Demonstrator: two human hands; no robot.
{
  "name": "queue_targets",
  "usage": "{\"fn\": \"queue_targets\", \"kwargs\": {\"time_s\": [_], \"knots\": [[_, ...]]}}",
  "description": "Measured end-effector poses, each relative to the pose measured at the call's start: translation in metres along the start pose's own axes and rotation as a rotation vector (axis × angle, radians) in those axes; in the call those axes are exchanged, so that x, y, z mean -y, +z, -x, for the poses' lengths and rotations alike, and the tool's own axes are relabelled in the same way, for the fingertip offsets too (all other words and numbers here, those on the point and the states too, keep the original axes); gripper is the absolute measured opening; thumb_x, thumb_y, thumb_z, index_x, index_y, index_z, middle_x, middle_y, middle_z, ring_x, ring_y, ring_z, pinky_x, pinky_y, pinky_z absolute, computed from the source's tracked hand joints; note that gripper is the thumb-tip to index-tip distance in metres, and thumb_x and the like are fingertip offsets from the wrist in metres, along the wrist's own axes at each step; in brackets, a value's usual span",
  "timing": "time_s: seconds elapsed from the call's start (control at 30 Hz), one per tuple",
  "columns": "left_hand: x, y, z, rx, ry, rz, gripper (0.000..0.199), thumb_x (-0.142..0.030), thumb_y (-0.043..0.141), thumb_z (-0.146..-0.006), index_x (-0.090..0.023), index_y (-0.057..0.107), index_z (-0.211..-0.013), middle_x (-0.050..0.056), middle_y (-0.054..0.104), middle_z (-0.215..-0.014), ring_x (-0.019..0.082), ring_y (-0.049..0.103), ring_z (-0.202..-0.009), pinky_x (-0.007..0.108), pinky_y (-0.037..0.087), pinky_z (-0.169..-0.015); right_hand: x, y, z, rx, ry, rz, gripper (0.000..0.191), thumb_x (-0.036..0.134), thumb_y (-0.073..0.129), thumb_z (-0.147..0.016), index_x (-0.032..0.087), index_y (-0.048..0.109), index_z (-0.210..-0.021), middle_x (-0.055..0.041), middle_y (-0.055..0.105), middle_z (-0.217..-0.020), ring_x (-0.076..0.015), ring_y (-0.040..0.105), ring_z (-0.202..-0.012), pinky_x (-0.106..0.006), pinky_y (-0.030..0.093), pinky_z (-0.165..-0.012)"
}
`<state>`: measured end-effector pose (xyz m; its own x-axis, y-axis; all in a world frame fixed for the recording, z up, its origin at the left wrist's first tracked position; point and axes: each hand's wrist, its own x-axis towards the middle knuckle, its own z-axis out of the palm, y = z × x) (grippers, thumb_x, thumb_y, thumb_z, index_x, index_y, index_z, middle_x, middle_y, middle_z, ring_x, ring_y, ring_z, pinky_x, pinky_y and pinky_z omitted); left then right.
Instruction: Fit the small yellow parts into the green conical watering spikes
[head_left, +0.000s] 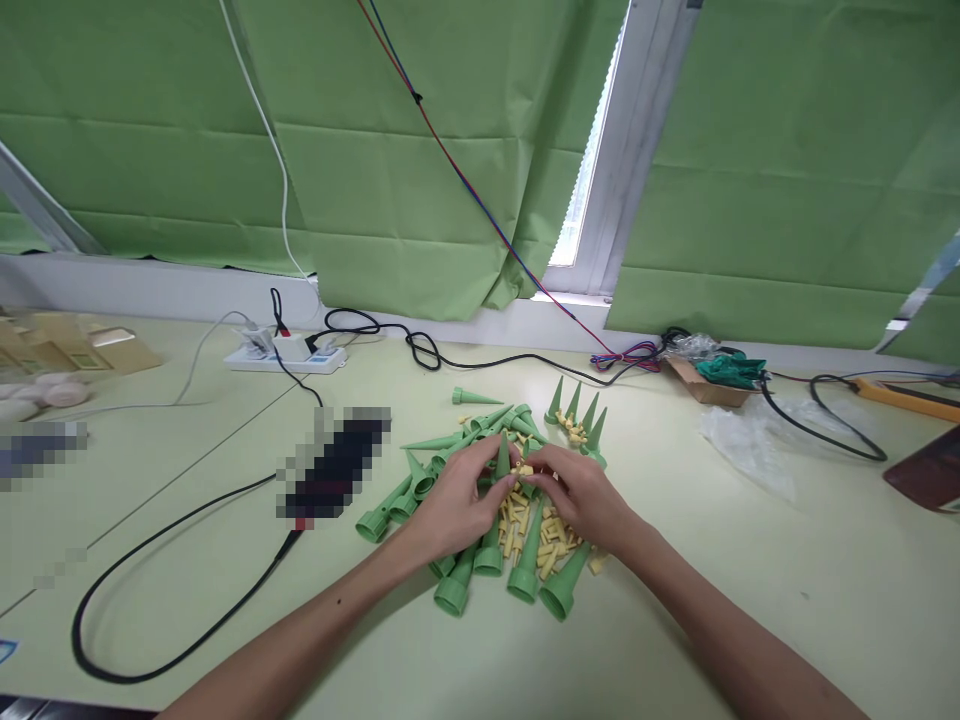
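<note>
- Between my two grips, over the middle of the pile, stands a green tapered plastic cone (504, 455), its narrow tip pointing up.
- My left grip (463, 500) is closed on that cone, thumb on the near side and fingers curled behind it.
- My right grip (581, 490) is pinched, fingertips around a small pale-yellow plastic fitting (523, 468) just right of the cone; whether the two parts touch, I cannot tell.
- Beneath and left of my grips lies a heap of loose green plastic cones (454, 595), several with their wide round open ends facing near.
- Among them, below my fingers, are scattered small yellow plastic pieces (553, 552).
- Just beyond my right grip, a short row of upright green cones (589, 412) stands beside more yellow pieces.
- All this rests on the pale green-cream worktop (712, 620).
- To the left lies a dark, pixelated rectangular object (337, 470) with a black cable (180, 650) looping near.
- At the far left sits a white power strip (285, 360); at the far right, an open brown cardboard box (709, 385) near crumpled clear plastic film (742, 450).
- Green fabric blinds (420, 200) hang beyond the far edge.
</note>
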<state>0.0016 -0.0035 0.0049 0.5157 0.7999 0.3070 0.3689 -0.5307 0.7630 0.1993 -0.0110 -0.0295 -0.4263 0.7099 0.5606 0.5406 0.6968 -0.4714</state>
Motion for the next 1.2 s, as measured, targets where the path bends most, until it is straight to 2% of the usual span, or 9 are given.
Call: {"fn": "queue_targets", "kwargs": {"time_s": [0.17, 0.43, 0.63, 0.77, 1.0, 1.2], "knots": [[0.0029, 0.0009, 0.0000, 0.002, 0.010, -0.017, 0.008, -0.022, 0.050, -0.091, -0.020, 0.055, -0.097, 0.004, 0.062, -0.095, 0.019, 0.057, -0.084, 0.028, 0.049, -0.071, 0.0001, -0.0014, -0.0003, 0.015, -0.004, -0.008, 0.012, 0.022, 0.043, -0.099, 0.020, 0.055, -0.098, -0.0035, 0.062, -0.086, -0.0156, 0.056, -0.073, -0.027, 0.041, -0.064], [0.0039, 0.0025, 0.0006, -0.009, 0.035, -0.023, 0.010, -0.021, 0.049, -0.091, -0.020, 0.057, -0.098, 0.004, 0.062, -0.095, 0.020, 0.058, -0.089, 0.032, 0.050, -0.076, 0.0000, -0.0033, -0.0003, 0.046, -0.021, 0.004, 0.015, 0.022, 0.041, -0.100, 0.021, 0.055, -0.097, -0.0040, 0.062, -0.084, -0.0164, 0.056, -0.072, -0.027, 0.040, -0.062], [0.0008, 0.0011, 0.0002, -0.021, 0.012, -0.009, 0.009, -0.023, 0.049, -0.092, -0.019, 0.056, -0.096, 0.004, 0.062, -0.095, 0.019, 0.059, -0.088, 0.030, 0.050, -0.076, 0.0019, -0.0022, -0.0003, 0.022, 0.014, 0.018, 0.013, 0.023, 0.043, -0.100, 0.021, 0.056, -0.102, -0.0051, 0.064, -0.090, -0.0174, 0.059, -0.078, -0.028, 0.043, -0.067], [-0.0020, 0.0004, 0.0000, -0.018, 0.004, 0.031, 0.009, -0.024, 0.048, -0.092, -0.019, 0.055, -0.096, 0.004, 0.062, -0.096, 0.019, 0.058, -0.089, 0.030, 0.051, -0.077, 0.0025, -0.0009, -0.0003, 0.005, 0.038, 0.018, 0.012, 0.024, 0.045, -0.099, 0.021, 0.054, -0.105, -0.0047, 0.063, -0.089, -0.0169, 0.058, -0.076, -0.027, 0.044, -0.065], [0.0021, 0.0013, 0.0004, -0.028, 0.008, -0.008, 0.008, -0.023, 0.050, -0.091, -0.019, 0.056, -0.095, 0.005, 0.062, -0.093, 0.019, 0.057, -0.084, 0.029, 0.050, -0.071, 0.0003, -0.0002, 0.0000, 0.011, 0.018, 0.001, 0.011, 0.023, 0.043, -0.099, 0.021, 0.054, -0.100, -0.0044, 0.063, -0.087, -0.0167, 0.058, -0.074, -0.028, 0.044, -0.066], [0.0029, 0.0018, 0.0006, -0.026, 0.027, -0.025, 0.009, -0.022, 0.049, -0.091, -0.019, 0.057, -0.095, 0.005, 0.062, -0.094, 0.019, 0.056, -0.085, 0.030, 0.048, -0.072, 0.0004, -0.0012, 0.0009, 0.024, 0.020, -0.001, 0.011, 0.022, 0.042, -0.099, 0.021, 0.053, -0.097, -0.0030, 0.062, -0.083, -0.0159, 0.056, -0.070, -0.027, 0.042, -0.063]]}}
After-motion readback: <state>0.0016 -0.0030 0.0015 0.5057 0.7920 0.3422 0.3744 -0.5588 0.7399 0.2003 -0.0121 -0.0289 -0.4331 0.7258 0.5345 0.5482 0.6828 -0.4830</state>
